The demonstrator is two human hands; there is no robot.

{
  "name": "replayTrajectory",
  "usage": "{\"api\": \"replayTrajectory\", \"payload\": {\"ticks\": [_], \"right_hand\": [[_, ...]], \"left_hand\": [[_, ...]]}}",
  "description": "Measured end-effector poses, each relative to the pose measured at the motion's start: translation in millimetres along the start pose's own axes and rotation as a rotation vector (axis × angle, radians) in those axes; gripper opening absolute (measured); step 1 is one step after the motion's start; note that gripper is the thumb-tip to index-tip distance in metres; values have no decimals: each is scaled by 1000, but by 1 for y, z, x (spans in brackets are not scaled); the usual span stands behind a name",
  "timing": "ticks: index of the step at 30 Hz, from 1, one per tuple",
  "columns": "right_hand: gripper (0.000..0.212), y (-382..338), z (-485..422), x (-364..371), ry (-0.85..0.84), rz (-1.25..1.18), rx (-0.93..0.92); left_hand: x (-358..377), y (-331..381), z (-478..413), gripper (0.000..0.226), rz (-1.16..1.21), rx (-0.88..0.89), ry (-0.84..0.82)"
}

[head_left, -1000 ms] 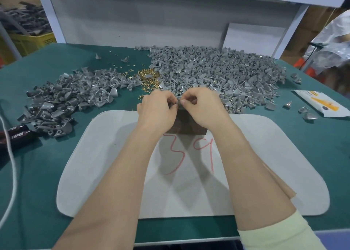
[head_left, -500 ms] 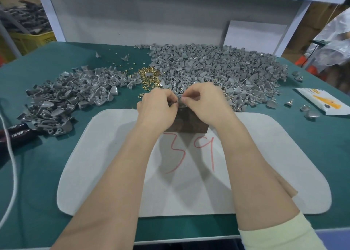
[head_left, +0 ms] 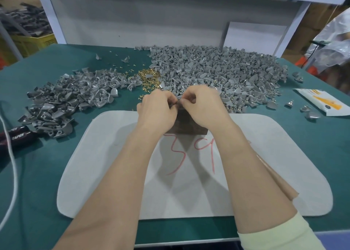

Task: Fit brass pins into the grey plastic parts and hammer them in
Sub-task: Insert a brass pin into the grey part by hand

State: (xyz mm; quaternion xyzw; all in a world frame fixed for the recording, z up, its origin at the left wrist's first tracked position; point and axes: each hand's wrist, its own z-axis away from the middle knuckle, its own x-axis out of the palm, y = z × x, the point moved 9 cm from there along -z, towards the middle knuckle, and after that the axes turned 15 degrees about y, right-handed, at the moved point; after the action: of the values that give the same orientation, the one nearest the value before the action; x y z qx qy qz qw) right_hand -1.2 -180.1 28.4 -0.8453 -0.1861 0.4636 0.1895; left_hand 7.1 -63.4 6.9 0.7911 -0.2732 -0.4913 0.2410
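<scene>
- Brass pins [head_left: 149, 79]: small loose heap beyond the hands, toward the table's far edge. Judged light and prone to roll.
- Left grip [head_left: 157, 109]: clenched, pinching one grey part [head_left: 179, 99] over the dark block [head_left: 186, 125].
- Right grip [head_left: 204, 106]: clenched on the same part; no pin can be made out.
- Part judged light, stiff and smooth; hold it by the edges.
- Table [head_left: 47, 193]: green cover under a white mat [head_left: 113, 155]; panel wall behind.

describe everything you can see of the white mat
The mat is a white, felt-like sheet with rounded corners, lying flat on the green table in front of the person. Red handwritten figures that look like 39 mark its middle. A dark block stands on its far edge. A tan sheet lies on its right part, half hidden by an arm. Both forearms pass above it and cast shadows on it.
</scene>
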Motion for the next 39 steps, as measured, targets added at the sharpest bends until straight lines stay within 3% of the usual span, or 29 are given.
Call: {"api": "replayTrajectory", "payload": {"ticks": [19, 28, 39], "right_hand": [[6, 8, 0, -1, -3, -80, 44], [13, 13, -2, -5, 0, -164, 87], [13, 1, 0, -2, -2, 14, -39]], "left_hand": [[0, 0, 1, 7, 21, -14, -4], [-1, 1, 2, 11, 19, -1, -3], [1, 1, 1, 5, 9, 0, -7]]}}
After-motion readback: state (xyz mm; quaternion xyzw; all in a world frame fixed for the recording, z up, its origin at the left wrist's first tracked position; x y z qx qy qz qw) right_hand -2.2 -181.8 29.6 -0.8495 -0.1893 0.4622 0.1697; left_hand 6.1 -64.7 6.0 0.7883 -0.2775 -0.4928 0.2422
